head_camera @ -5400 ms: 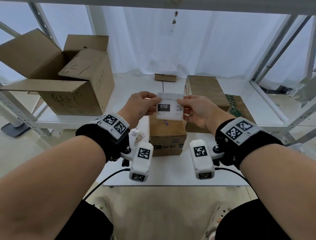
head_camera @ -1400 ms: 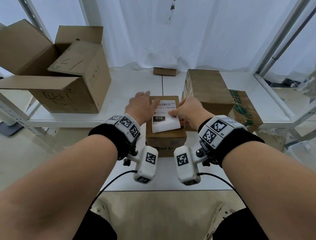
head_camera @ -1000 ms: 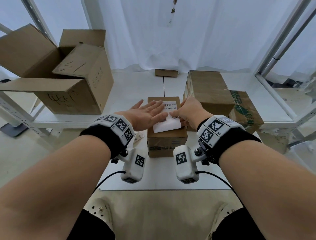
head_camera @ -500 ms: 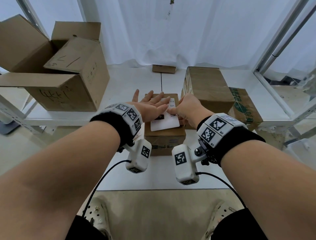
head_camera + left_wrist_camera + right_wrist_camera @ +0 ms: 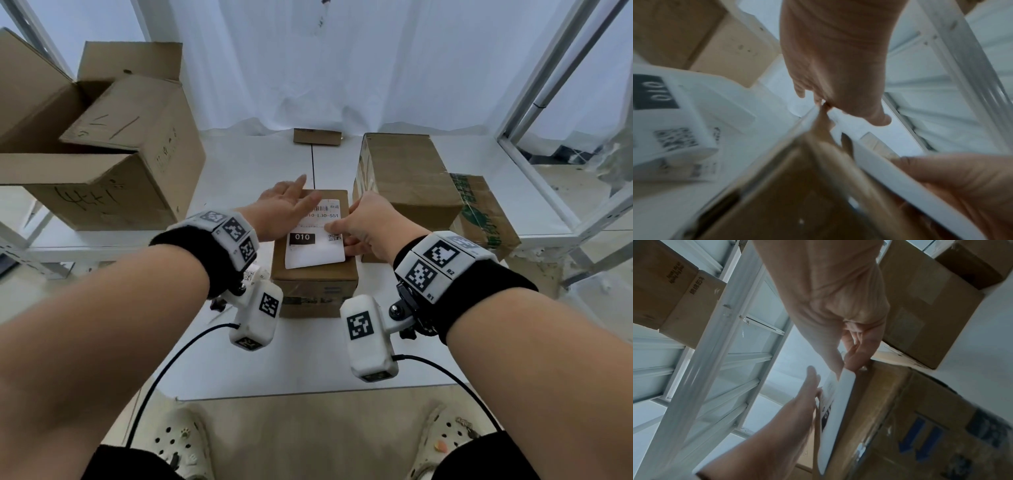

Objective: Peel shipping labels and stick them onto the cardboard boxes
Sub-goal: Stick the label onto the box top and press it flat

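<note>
Two hands are laid on a white label [image 5: 315,240] that lies on top of a small box [image 5: 313,284] at the middle of the table [image 5: 239,171]. The left hand [image 5: 284,212] is spread flat, fingers straight, pressed on the label's far left part. The right hand [image 5: 366,222] is set at the label's right edge with fingers bent down; whether the edge is pinched cannot be told. A larger box [image 5: 404,178] stands just right of it, an open box [image 5: 102,154] well to the left.
</note>
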Motion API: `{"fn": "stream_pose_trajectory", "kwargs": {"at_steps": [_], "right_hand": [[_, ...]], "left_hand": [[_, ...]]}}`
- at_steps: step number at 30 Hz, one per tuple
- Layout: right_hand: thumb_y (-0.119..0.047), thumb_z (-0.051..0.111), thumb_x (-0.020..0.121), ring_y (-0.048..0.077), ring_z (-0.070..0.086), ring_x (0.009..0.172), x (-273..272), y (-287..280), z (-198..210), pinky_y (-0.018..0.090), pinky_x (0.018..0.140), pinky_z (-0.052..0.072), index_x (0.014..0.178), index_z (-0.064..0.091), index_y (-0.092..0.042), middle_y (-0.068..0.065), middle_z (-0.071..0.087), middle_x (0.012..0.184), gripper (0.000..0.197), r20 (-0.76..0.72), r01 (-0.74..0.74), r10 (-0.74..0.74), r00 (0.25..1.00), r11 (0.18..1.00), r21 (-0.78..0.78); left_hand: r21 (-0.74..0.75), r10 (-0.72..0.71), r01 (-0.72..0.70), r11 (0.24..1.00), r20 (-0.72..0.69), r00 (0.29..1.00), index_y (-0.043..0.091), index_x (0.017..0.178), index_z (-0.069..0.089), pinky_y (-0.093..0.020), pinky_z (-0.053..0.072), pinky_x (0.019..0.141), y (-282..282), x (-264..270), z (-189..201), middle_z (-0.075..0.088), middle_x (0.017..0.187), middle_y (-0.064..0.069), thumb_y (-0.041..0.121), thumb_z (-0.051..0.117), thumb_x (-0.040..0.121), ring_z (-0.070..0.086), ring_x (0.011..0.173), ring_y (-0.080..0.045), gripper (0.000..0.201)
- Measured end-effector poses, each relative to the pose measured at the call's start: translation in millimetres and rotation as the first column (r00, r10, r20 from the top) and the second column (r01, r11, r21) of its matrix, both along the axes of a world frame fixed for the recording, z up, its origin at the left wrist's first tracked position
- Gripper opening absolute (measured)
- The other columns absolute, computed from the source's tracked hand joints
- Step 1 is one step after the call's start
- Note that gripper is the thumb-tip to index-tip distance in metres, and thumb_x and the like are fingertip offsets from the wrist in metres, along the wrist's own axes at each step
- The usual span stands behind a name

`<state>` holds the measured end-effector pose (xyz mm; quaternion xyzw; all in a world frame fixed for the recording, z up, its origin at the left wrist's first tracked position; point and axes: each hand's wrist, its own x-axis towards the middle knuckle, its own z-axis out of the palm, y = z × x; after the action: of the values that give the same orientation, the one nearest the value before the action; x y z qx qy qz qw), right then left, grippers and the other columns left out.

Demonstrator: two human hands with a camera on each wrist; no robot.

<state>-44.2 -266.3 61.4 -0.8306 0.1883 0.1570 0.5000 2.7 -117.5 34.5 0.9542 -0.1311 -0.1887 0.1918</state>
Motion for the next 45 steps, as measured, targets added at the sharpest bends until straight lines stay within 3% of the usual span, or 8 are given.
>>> {"fn": "stream_pose_trajectory", "kwargs": {"at_steps": [11,15,21,24,27,32,40,45], "right_hand": [[-0.001,0.071,0.080,0.025,0.065,0.094,-11.2,1.2,5.6,0.034,0.079,0.058,0.077,0.039,-0.013,0.015,0.061,0.100,0.034,0.039,0.033,-0.035,0.999,0.998,0.049],[-0.014,0.073,0.082,0.020,0.064,0.077,-8.3,-0.6,2.6,0.028,0.057,0.057,0.104,0.039,-0.013,0.009,0.057,0.095,0.040,0.045,-0.062,0.070,0.997,0.985,-0.158],[-0.051,0.044,0.094,0.026,0.037,0.133,0.9,7.0,0.7,0.038,0.105,0.031,0.141,0.036,-0.023,0.006,0.039,0.144,0.055,0.329,-0.270,0.495,0.804,0.797,-0.540],[-0.058,0.015,0.097,0.019,-0.010,0.147,2.4,19.2,-13.4,0.045,0.118,-0.011,0.151,0.006,-0.034,-0.003,0.000,0.161,0.060,0.081,-0.550,0.749,0.657,0.550,-0.629],[-0.063,0.004,0.093,0.017,-0.022,0.145,10.5,21.2,-31.2,0.049,0.112,-0.023,0.147,-0.014,-0.039,-0.006,-0.014,0.160,0.062,-0.066,-0.595,0.790,0.609,0.400,-0.697],[-0.067,-0.002,0.089,0.020,-0.024,0.144,22.5,18.1,-40.1,0.053,0.110,-0.024,0.146,-0.019,-0.040,-0.003,-0.017,0.159,0.065,-0.103,-0.520,0.756,0.646,0.337,-0.785],[-0.068,-0.002,0.088,0.019,-0.022,0.145,24.8,5.6,-33.6,0.045,0.116,-0.018,0.149,-0.016,-0.023,0.002,-0.021,0.158,0.077,-0.122,-0.478,0.628,0.769,0.438,-0.761],[-0.062,-0.001,0.091,0.013,-0.023,0.144,6.5,4.9,-24.0,0.042,0.116,-0.018,0.148,-0.018,-0.022,-0.003,-0.023,0.157,0.071,-0.144,-0.612,0.810,0.569,0.301,-0.731]], "left_hand": [[-0.040,-0.109,0.111,0.993,0.048,0.993,0.036,0.147,0.024,-0.046,0.009,0.118,19.7,-42.3,12.8,0.005,0.160,0.003,0.057,0.039,0.091,0.006,0.146,-0.025,0.061],[-0.092,-0.029,0.037,0.995,0.086,0.996,0.030,0.143,0.036,-0.042,0.016,0.117,26.7,-45.6,4.7,0.015,0.157,-0.002,0.044,0.046,0.094,0.017,0.144,-0.026,0.051],[-0.264,0.108,-0.100,0.959,0.017,0.994,0.010,0.150,0.018,-0.031,0.015,0.117,26.7,-36.8,-1.0,0.019,0.157,-0.007,0.028,0.049,0.097,0.019,0.144,-0.020,0.064],[-0.350,0.032,-0.051,0.935,-0.061,0.998,0.014,0.148,0.025,-0.032,0.021,0.117,28.0,-29.1,-4.6,0.028,0.154,-0.003,0.021,0.049,0.096,0.024,0.142,-0.017,0.058],[-0.472,0.007,-0.100,0.876,-0.195,0.981,0.020,0.151,0.018,-0.021,0.021,0.112,28.7,-27.7,-10.4,0.028,0.152,0.003,0.014,0.041,0.099,0.025,0.141,-0.013,0.057],[-0.617,0.027,-0.245,0.748,-0.341,0.940,0.034,0.150,0.014,-0.024,0.043,0.099,31.4,-29.0,-17.1,0.036,0.144,0.012,0.021,0.045,0.099,0.047,0.124,-0.010,0.061],[-0.537,0.082,-0.228,0.812,-0.282,0.956,0.028,0.150,0.012,-0.036,0.040,0.101,32.1,-28.4,-11.5,0.035,0.150,0.002,0.024,0.052,0.095,0.049,0.120,-0.018,0.068],[-0.521,0.107,-0.241,0.819,-0.274,0.956,0.030,0.150,0.013,-0.036,0.043,0.100,29.6,-28.5,-13.7,0.042,0.143,-0.005,0.030,0.052,0.095,0.047,0.124,-0.022,0.068]]}}
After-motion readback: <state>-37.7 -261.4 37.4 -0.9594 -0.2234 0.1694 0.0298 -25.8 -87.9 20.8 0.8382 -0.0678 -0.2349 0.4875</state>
